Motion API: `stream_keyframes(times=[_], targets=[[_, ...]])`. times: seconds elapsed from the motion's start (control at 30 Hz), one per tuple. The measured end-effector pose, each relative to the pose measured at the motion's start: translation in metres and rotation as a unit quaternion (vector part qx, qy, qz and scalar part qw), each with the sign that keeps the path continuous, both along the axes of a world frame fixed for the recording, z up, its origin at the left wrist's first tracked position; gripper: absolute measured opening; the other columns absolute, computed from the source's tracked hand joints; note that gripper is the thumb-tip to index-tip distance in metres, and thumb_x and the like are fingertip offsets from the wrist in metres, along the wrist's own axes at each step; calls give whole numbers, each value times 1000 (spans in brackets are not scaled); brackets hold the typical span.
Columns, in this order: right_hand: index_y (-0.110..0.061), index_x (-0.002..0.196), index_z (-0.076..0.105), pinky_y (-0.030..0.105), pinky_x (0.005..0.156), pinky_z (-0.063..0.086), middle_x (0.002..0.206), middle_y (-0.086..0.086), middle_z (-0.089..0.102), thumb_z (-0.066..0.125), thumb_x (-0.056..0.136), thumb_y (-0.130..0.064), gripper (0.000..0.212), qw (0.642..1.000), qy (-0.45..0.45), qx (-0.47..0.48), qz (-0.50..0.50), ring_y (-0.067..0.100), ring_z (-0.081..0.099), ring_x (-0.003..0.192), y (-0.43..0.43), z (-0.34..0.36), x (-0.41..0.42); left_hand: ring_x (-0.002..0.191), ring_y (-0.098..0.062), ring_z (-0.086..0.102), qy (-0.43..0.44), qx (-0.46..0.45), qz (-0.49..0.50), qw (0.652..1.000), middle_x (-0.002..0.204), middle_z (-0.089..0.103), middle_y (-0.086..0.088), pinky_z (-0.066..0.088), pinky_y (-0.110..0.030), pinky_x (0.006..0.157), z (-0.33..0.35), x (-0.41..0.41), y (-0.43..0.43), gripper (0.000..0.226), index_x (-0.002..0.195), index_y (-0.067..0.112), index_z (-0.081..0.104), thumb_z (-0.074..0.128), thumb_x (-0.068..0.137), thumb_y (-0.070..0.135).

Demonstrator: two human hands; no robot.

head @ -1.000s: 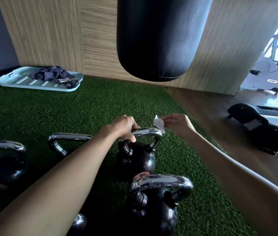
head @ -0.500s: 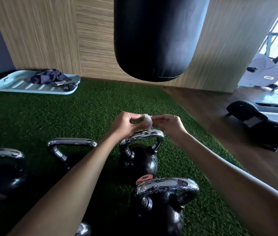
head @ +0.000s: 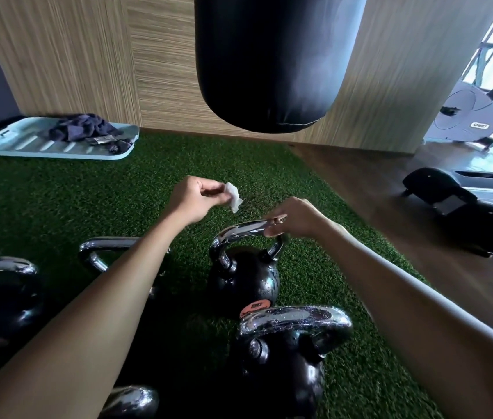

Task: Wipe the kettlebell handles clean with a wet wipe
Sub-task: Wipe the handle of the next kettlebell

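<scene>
Several black kettlebells with chrome handles stand on green turf. My left hand [head: 192, 198] is raised above the turf and pinches a small crumpled white wet wipe [head: 233, 196]. My right hand [head: 296, 217] grips the right end of the chrome handle [head: 239, 232] of the middle kettlebell [head: 243, 281]. A nearer kettlebell [head: 275, 376] has a wet, speckled handle [head: 293, 320]. Another chrome handle [head: 103, 246] shows to the left, partly hidden by my left forearm. One more kettlebell [head: 0, 297] stands at the far left.
A black punching bag [head: 272, 62] hangs low ahead of me. A pale blue tray [head: 27, 145] with dark cloth lies by the wooden wall at the back left. Exercise machines [head: 465, 207] stand on the wood floor to the right.
The wipe passed from my right hand to my left. My left hand rose away to the left with it, and my right hand dropped onto the middle kettlebell's handle.
</scene>
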State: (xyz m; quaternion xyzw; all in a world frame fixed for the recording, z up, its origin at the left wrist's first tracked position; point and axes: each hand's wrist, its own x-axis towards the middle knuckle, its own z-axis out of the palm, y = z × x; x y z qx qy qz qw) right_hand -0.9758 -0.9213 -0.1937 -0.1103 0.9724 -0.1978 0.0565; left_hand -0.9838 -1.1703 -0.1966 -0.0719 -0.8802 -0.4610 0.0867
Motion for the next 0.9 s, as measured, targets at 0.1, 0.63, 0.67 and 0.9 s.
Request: stream_keyframes(times=[0.1,0.63,0.67,0.9], targets=[[-26,123,73,24,86,47,122,-6,73,88,74,-38,53,998,17,-59,-24,12,67,111,6,-6,16,75,3,58,-2,-71,-31,997,106,73,17,40,-17,59,4,-2,-1,35,115,29,75,80,82,40],[-32,116,74,16,72,52,105,-15,76,92,68,-29,51,991,43,-119,-35,-7,66,84,44,-39,75,53,0,46,-139,-288,-249,914,89,74,23,32,-14,44,15,12,46,21,108,41,77,74,87,45],[-31,116,75,12,70,49,105,-14,76,92,68,-29,50,992,41,-118,-35,-10,64,82,43,-39,77,57,0,47,-149,-301,-256,907,93,74,23,34,-15,46,15,14,49,20,110,41,76,73,90,42],[-29,119,74,5,58,39,104,-14,75,91,70,-27,52,992,56,-105,-33,-11,61,79,42,-38,79,108,0,63,-211,-226,-306,900,111,73,26,43,-23,92,17,9,27,39,116,41,75,82,78,48]])
